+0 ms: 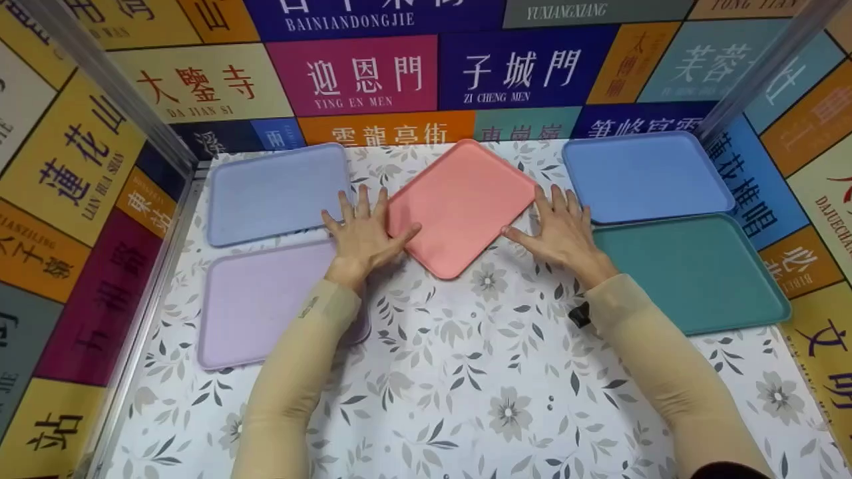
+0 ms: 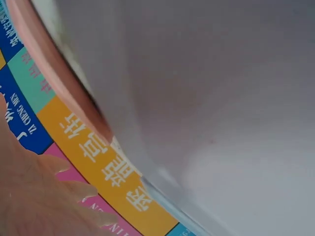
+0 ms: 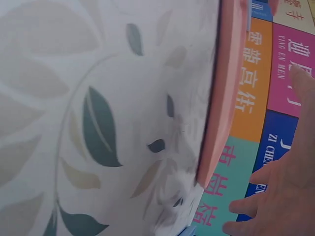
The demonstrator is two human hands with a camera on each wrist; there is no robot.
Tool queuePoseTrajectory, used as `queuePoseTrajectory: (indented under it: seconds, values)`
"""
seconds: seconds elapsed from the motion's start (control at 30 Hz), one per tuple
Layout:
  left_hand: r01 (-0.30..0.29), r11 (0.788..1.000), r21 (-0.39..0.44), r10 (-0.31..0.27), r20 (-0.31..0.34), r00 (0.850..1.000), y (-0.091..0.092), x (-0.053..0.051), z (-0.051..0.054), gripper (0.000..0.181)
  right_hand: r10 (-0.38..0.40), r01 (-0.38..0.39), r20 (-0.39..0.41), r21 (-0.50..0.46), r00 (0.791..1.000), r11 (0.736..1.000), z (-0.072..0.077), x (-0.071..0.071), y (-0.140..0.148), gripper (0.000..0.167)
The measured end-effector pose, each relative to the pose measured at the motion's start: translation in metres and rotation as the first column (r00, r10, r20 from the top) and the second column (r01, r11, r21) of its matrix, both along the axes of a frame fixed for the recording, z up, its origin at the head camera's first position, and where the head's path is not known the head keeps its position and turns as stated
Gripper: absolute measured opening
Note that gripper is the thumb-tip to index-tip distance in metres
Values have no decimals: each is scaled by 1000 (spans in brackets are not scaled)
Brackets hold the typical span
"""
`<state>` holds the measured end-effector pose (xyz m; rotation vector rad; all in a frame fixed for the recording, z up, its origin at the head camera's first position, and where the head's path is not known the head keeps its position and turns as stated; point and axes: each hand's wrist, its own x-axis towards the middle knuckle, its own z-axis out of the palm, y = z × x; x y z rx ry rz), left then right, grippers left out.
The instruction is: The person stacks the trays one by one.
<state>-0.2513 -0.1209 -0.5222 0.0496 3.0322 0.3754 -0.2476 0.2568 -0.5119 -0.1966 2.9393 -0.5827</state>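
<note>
A pink tray (image 1: 459,206) lies turned at an angle at the back middle of the table. My left hand (image 1: 363,239), fingers spread, is at its left edge, the thumb over the rim. At its right edge is my right hand (image 1: 559,233), fingers spread, fingertips by the right corner. Contact with the rim cannot be told for certain. The left wrist view shows my left hand (image 2: 44,191) and the pink tray's edge (image 2: 64,83); the right wrist view shows my right hand (image 3: 280,191) beside the pink edge (image 3: 221,93).
On the left lie a light blue tray (image 1: 279,193) and a lilac tray (image 1: 253,306) nearer the front. A blue tray (image 1: 649,176) and a green tray (image 1: 699,273) lie on the right. Panels with lettering (image 1: 373,73) stand around the flowered tablecloth (image 1: 459,399).
</note>
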Motion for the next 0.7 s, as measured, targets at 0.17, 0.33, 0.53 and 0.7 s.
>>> queuePoseTrajectory:
  seconds: [0.17,0.33,0.53,0.7]
  values:
    - [-1,998,60,3,-23,1000,0,-3,3,105,-17,28,76,-135,997,991,7,-1,3,117]
    - [11,984,179,6,-92,996,-2,-7,11,91,-60,113,159,-352,985,929,15,-5,2,104]
    - [22,960,278,16,-132,991,-2,-19,20,73,-143,319,322,-600,936,734,17,-7,-4,91]
    - [12,941,339,21,-95,995,-5,-36,25,59,-150,473,473,-697,868,539,16,-6,-12,92]
